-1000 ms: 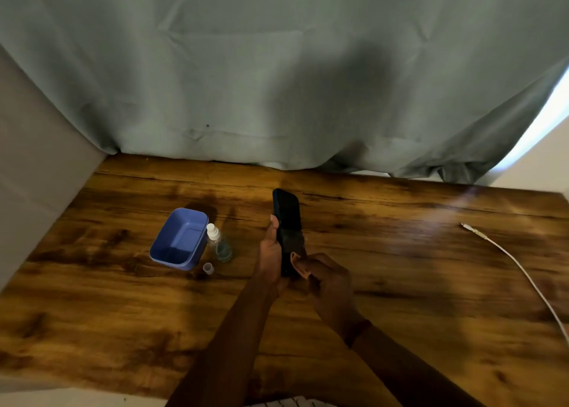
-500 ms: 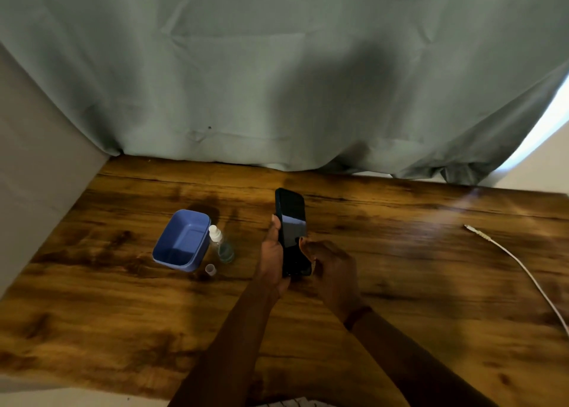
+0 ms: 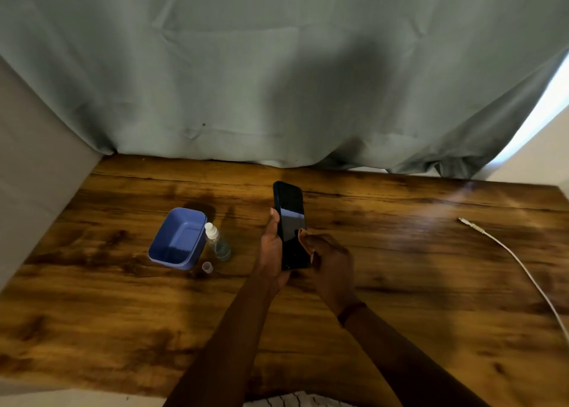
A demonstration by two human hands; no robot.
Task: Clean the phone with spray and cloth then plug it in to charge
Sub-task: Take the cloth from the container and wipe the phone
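The phone (image 3: 291, 225) is held upright above the table (image 3: 400, 283), screen toward the camera. It is clamped along its lower half by the left hand (image 3: 272, 246), whose thumb lies up the left edge with the fingers wrapped behind. Against the lower right of the screen a small orange-brown cloth (image 3: 304, 240) is pressed by the right hand (image 3: 331, 262). The fingers are curled on the cloth, though it is dim and partly hidden, so how much is bunched in the palm cannot be told. The wiping step is judged to be in hand. It would be done well if the phone were braced firmly while the cloth is drawn in long, overlapping strokes from the bottom toward the uncovered top of the glass, under light pressure, with edges and back not forgotten. Left of the phone a clear spray bottle (image 3: 217, 242) is stood on the table. Its small cap (image 3: 207, 266) is set just in front of it, and a blue container (image 3: 178, 237) is placed just beside it, farther from the phone. Well to the right of the phone a white charging cable (image 3: 508, 252) is laid across the wood, its plug end turned toward the phone. The table is of dark, streaked grain. Behind the phone a grey-green curtain (image 3: 277, 67) is hung to the table's back edge, with daylight admitted at its right.
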